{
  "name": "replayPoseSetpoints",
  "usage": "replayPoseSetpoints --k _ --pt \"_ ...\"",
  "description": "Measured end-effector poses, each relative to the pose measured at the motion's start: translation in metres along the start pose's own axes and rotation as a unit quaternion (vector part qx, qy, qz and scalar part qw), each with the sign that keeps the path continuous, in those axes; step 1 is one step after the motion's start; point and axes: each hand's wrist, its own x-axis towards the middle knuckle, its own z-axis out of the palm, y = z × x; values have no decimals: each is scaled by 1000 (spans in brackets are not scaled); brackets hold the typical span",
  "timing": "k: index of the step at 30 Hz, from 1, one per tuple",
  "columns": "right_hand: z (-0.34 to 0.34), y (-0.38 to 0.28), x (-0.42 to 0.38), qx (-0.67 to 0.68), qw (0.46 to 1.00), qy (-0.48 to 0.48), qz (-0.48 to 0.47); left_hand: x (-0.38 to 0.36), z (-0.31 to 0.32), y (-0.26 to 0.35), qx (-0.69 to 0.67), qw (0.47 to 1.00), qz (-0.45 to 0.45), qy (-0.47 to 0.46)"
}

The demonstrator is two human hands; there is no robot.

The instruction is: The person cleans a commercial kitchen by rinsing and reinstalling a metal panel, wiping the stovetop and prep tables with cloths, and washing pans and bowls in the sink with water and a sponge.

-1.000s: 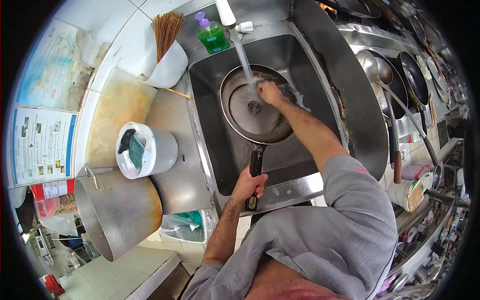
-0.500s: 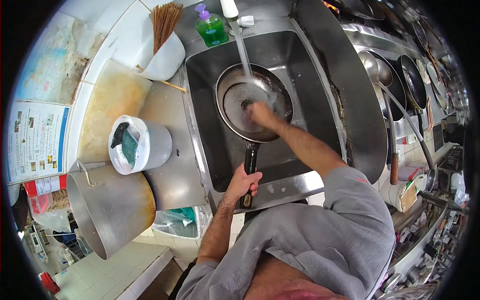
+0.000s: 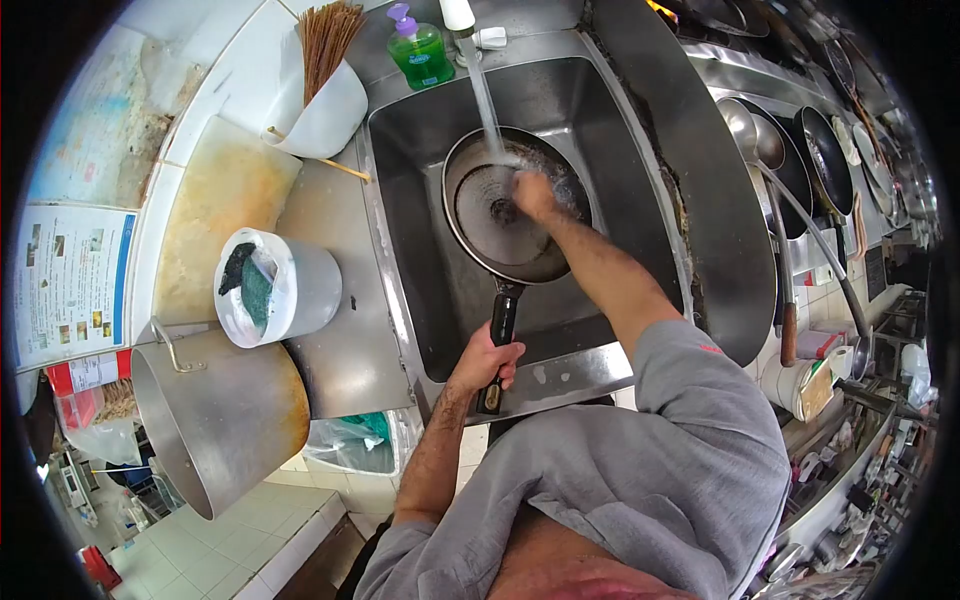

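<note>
Two hands on one frying pan (image 3: 487, 238), and it's sitting inside the sink (image 3: 440, 292) — a bit toward the far edge of the basin, with its black handle (image 3: 504, 315) pointing back over the near edge. Left hand (image 3: 490, 358) is wrapped firmly round that handle, thumb across the top. Right hand (image 3: 535, 194) is inside the pan with the fingers curled in, but it's blurry, so I can't tell whether it's pinching anything. Water (image 3: 484, 105) from the tap (image 3: 458, 15) at the sink's far edge lands in the pan, right by that hand, and the pan's bottom looks wet.

Other containers: a green soap bottle (image 3: 424, 64) with a purple pump is at the sink's far left corner. Just left of it there's a white holder (image 3: 322, 115) with a bundle of brown twigs (image 3: 328, 55) sticking out. On the tabletop (image 3: 335, 375) along the sink's left edge there's a white tub (image 3: 308, 292) with a green scouring pad (image 3: 257, 297) and something black (image 3: 237, 268) in it. Big metal pot (image 3: 225, 410) by the tabletop's left edge — mouth facing left, handle on the rim. Below the tabletop's near edge, a clear plastic bag (image 3: 345, 445) has something green (image 3: 374, 427) inside.
</note>
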Motion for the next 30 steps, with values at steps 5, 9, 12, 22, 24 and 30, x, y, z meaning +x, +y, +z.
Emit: replayPoseSetpoints --k 5,9,12,22,24,30 --pt "-6 -38 -26 62 990 -109 -67 0 0 -1 -29 1000 9 3" --pt "2 -6 7 34 998 44 24 0 -2 0 -6 1000 -1 -1" --pt "1 -17 -19 134 973 -145 -117 1 -2 2 6 1000 9 -7" --pt "-18 -20 -31 19 987 -153 -44 2 -7 -1 -19 1000 0 -21" --pt "-16 -17 -34 70 980 -179 -55 -1 -6 -4 -28 999 -9 -19" --pt "-10 11 -23 -16 991 -131 -28 5 -10 -2 -14 1000 1 -23"
